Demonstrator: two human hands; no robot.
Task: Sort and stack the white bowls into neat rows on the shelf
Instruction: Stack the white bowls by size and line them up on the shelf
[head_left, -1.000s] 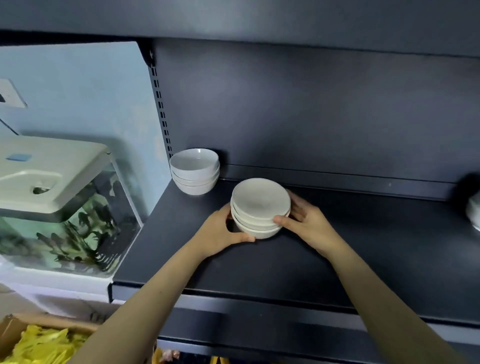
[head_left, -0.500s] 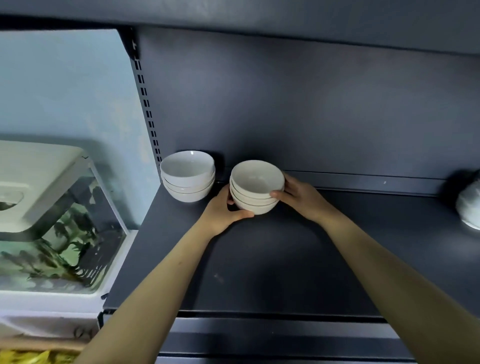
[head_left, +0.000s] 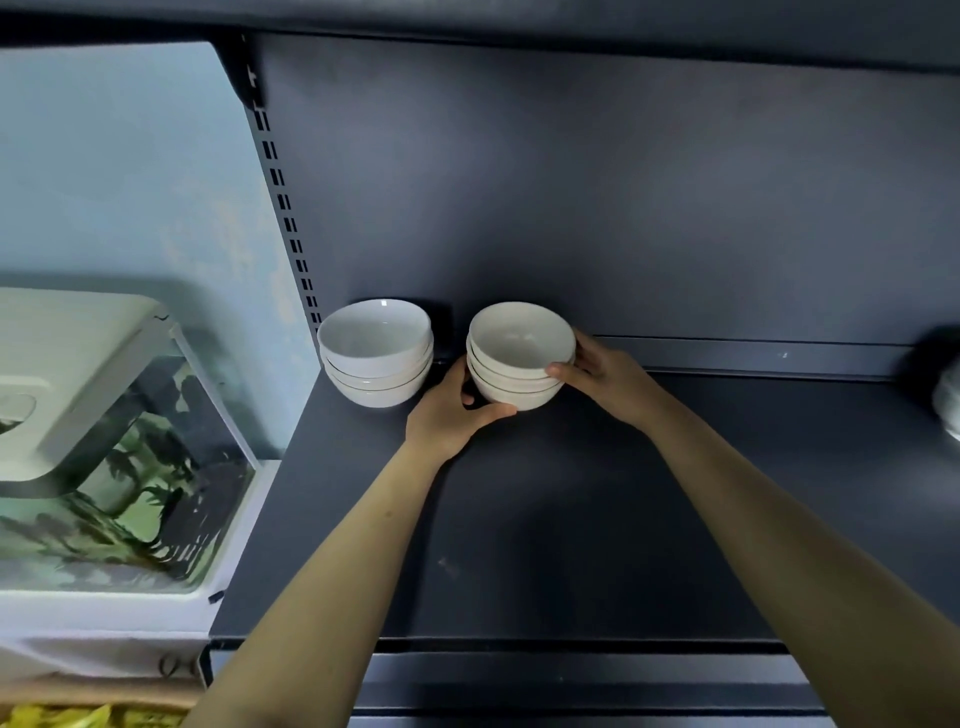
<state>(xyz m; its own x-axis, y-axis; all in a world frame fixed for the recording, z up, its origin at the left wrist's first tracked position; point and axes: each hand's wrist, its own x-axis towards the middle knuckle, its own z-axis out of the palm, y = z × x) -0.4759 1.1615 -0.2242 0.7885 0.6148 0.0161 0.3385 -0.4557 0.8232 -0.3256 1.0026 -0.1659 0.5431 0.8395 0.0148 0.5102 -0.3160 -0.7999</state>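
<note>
The left hand (head_left: 447, 410) and right hand (head_left: 602, 371) clasp a stack of bowls (head_left: 519, 358) from its 8 and 3 o'clock, far back on the shelf (head_left: 571, 519). A second stack (head_left: 376, 353) stands just beside it at 9 o'clock. Placing seems in hand; next, square it up and let go.

held stack of bowls (head_left: 521, 358): plain white, thin dark lines where the rims meet
corner stack of bowls (head_left: 376, 351): plain white, same dark seams
shelf (head_left: 571, 545): matte dark grey, one pale scuff
back panel (head_left: 597, 197): dark grey
slotted upright (head_left: 283, 208): grey, black slots
wall (head_left: 130, 166): pale blue
fish tank (head_left: 119, 467): cream lid, green plants
</note>
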